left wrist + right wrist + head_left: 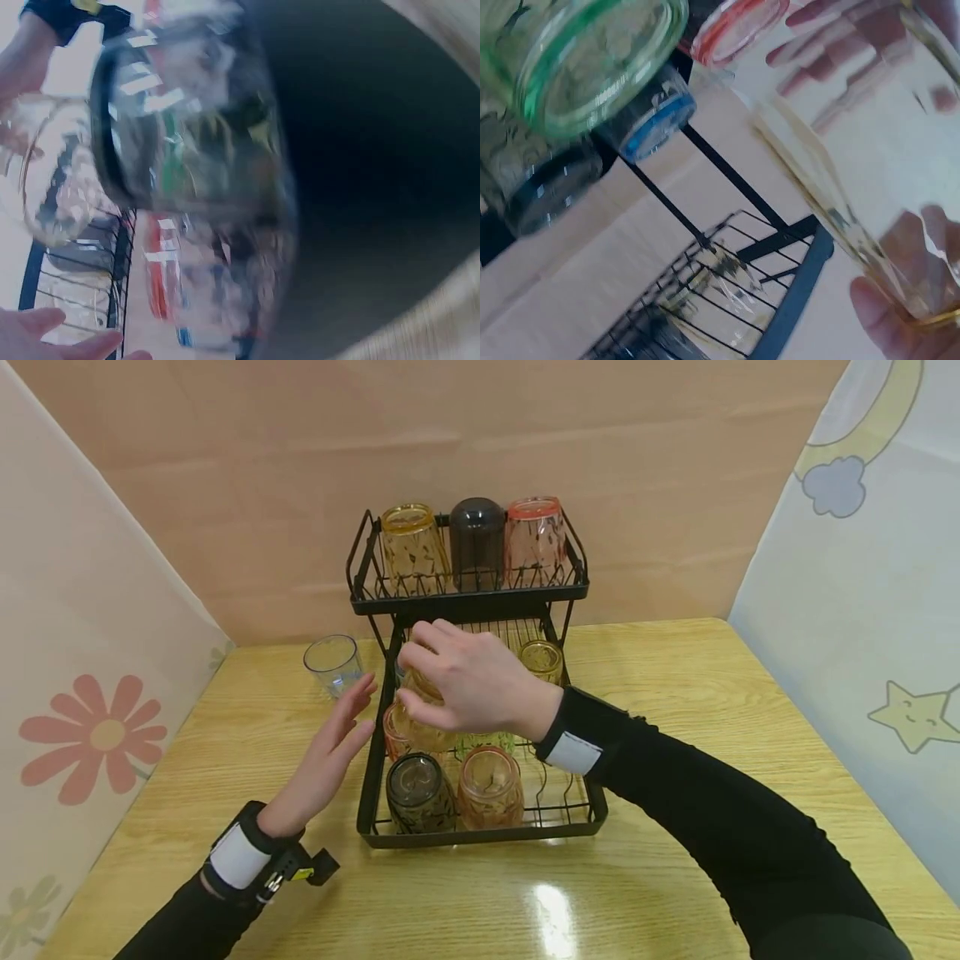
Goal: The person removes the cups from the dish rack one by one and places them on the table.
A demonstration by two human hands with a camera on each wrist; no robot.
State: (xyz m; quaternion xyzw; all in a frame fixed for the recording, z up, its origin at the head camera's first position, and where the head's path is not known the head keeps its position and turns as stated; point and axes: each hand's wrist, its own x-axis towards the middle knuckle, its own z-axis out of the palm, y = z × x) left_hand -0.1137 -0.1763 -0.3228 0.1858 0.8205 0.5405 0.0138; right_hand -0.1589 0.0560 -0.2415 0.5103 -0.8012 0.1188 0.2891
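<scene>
Left of the rack [555,833], a clear glass [330,662] with a blue rim stands on the table [187,752]; the left hand [322,764] is near it, fingers straight and spread from the thumb, with hold of nothing. In the left part of the rack's lower tier are a red glass [393,737] and, at the front, a dark glass [422,797]. Above this part, the right hand [480,681] has its fingers curled round an amber glass [855,157]; whether that touches the rack I cannot tell. The rack's upper tier holds, in order, a yellow glass [415,547], a black glass [477,543] and a rose glass [536,539]. Centrally, its lower tier holds a pink glass [490,789]; at its back right, a gold glass [542,660].
</scene>
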